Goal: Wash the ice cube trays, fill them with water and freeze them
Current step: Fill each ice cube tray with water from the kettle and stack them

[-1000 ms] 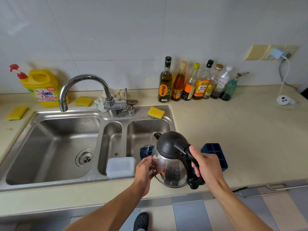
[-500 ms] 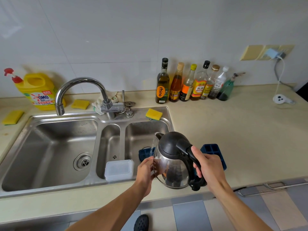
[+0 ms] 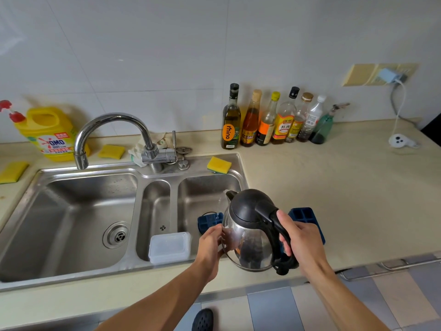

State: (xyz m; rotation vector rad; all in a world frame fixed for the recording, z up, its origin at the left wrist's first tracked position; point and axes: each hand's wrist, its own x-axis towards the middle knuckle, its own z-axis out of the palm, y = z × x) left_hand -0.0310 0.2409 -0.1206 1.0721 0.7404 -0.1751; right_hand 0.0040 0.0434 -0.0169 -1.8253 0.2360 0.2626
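We were filling. Our right hand (image 3: pixel 303 242) held the kettle (image 3: pixel 248 232) by its handle (image 3: pixel 274 223), fingers (image 3: pixel 285 242) curled tight round it and thumb on top. Our left hand (image 3: pixel 210 244) lay against the steel side, its fingers (image 3: pixel 216 231) nearly straight, steadying and gripping nothing.

The kettle was tipped towards eleven o'clock. What looked like a thin stream left the spout (image 3: pixel 230 194) and fell to the tray (image 3: pixel 208 222), which sat in the right basin (image 3: pixel 210 187) at nine o'clock of the kettle, partly hidden behind it. The second tray (image 3: pixel 303 215) lay on the worktop (image 3: pixel 346 187) at two o'clock of the kettle, just beyond our right hand. We could not tell whether it held water.

To do this well, we judged the tilt should stay shallow, so the stream ran thin and the cells did not overflow. The spout should travel cell by cell, guided by the left hand. The kettle hid much of the tray, so we would lean to see the levels and stop short of the brim, because a full tray slops when carried. If the steel was warm, the left hand should only touch lightly.
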